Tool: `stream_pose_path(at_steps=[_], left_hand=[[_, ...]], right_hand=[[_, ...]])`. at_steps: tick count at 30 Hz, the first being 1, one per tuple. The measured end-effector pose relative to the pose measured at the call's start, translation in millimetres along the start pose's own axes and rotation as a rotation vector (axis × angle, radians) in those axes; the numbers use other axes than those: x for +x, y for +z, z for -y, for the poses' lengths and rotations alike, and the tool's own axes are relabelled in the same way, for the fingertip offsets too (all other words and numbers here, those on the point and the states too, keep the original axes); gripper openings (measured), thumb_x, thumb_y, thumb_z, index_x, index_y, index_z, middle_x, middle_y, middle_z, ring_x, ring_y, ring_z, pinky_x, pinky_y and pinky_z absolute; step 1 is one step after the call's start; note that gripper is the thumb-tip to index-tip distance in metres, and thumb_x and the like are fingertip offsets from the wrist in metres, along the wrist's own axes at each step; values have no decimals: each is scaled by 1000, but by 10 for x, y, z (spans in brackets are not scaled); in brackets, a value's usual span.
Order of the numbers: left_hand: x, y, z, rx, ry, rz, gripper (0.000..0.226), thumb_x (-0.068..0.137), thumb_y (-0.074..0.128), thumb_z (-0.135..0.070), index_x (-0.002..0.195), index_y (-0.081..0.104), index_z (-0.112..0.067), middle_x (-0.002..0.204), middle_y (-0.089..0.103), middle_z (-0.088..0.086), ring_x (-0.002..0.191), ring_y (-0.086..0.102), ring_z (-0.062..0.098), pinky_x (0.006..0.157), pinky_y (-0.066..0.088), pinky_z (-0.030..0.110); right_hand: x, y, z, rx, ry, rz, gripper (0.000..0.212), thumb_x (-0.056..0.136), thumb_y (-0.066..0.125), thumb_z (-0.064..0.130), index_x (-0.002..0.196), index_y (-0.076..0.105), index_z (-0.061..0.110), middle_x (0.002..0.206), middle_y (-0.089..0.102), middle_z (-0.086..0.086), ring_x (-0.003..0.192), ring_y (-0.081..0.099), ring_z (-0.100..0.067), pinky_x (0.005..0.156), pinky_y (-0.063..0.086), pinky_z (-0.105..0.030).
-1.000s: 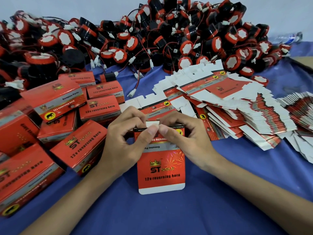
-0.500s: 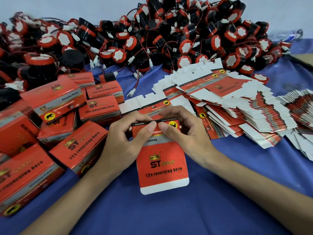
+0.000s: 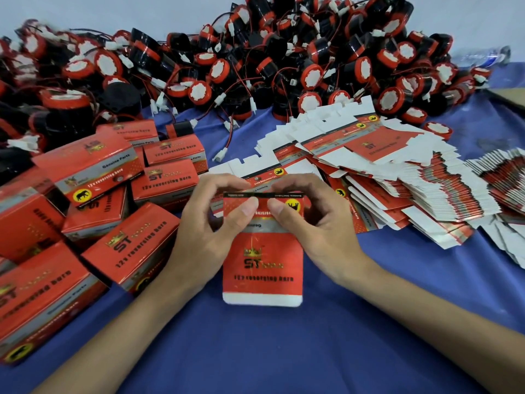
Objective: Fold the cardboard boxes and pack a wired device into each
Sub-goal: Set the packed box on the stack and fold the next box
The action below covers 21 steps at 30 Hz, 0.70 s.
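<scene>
A red cardboard box (image 3: 262, 265) marked "ST 12v reversing horn" stands in front of me on the blue cloth, its long white-edged flap hanging down toward me. My left hand (image 3: 204, 231) grips its left side and my right hand (image 3: 318, 226) grips its right side, both thumbs pressing the front face near the top edge. A big heap of black-and-red wired devices (image 3: 255, 61) with white connectors fills the back of the table.
Several folded red boxes (image 3: 93, 177) are piled at the left. Flat unfolded box blanks (image 3: 383, 172) lie fanned out at the right, with another stack (image 3: 502, 174) at the far right edge. Blue cloth (image 3: 284, 351) covers the table near me.
The white tab at the box's top has been pushed in, so the top edge now looks closed. Both thumbs have slid down a little on the front face.
</scene>
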State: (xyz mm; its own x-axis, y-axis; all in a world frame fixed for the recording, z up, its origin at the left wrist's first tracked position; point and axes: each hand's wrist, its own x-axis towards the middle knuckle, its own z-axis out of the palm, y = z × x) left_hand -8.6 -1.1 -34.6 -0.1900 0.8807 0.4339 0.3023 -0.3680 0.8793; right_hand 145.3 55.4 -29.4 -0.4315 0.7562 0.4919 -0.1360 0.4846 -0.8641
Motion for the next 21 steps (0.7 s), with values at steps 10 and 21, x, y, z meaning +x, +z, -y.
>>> stream_pose_path(at_steps=[10,21], left_hand=[[27,-65,16,-399,-315,13,27,87,53,-37,85,61,-11,77,64,11,62,64,19,53,53,29],[-52,-24,-66,84,243,40,15,90,46,-24,78,54,-20,89,57,5,85,57,14,76,45,25]], right_hand=[[6,-163,-13,-13,62,413,69,79,66,52,129,42,10,128,49,-13,121,51,-31,96,47,-55],[0,-94,-23,-134,-182,244,21,82,59,20,82,69,2,94,64,-6,86,62,-19,76,47,-23]])
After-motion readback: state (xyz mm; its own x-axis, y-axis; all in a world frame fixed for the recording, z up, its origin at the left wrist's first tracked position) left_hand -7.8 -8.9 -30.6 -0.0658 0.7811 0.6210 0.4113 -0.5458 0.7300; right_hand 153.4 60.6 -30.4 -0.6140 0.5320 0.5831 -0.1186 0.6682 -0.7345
